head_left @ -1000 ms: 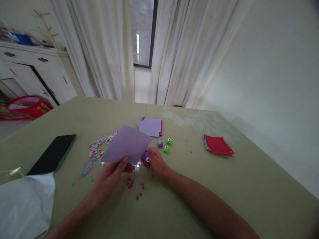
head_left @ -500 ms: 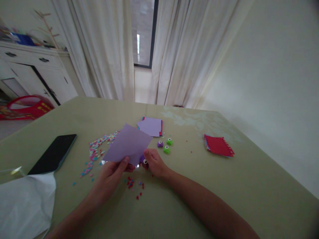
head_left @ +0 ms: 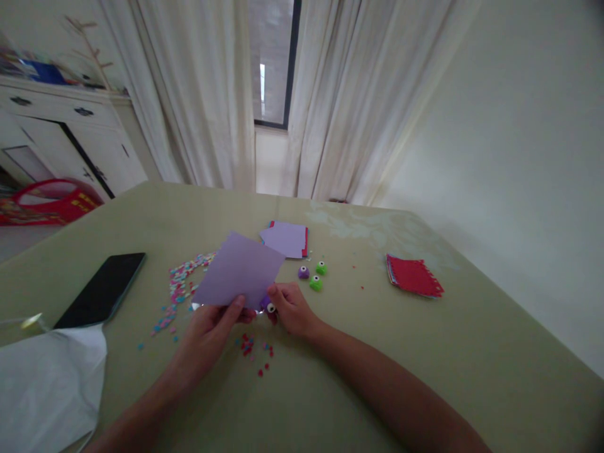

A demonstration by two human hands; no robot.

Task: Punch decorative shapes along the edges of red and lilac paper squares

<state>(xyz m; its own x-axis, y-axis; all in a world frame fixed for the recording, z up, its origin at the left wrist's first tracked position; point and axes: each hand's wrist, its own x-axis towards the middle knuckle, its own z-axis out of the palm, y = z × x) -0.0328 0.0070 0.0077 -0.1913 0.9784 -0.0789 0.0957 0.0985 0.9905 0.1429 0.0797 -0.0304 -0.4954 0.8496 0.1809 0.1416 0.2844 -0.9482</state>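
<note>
My left hand (head_left: 213, 327) pinches the near edge of a light purple paper sheet (head_left: 238, 269), held tilted above the olive table (head_left: 330, 390). My right hand (head_left: 291, 308) is closed on a small purple paper punch (head_left: 268, 306) at the sheet's lower right corner. Small red, pink and blue punched bits (head_left: 255, 353) lie on the table just below both hands.
A purple punch (head_left: 303, 272) and two green punches (head_left: 318, 276) sit right of the sheet. Behind lies a paper stack (head_left: 287, 239); a red stack (head_left: 413, 275) is far right. Confetti (head_left: 180, 289), a black phone (head_left: 100, 290) and a white cloth (head_left: 47, 384) lie left.
The sheet has shifted slightly left and down, and my right hand has slid the purple punch a little leftward under the sheet's corner.
</note>
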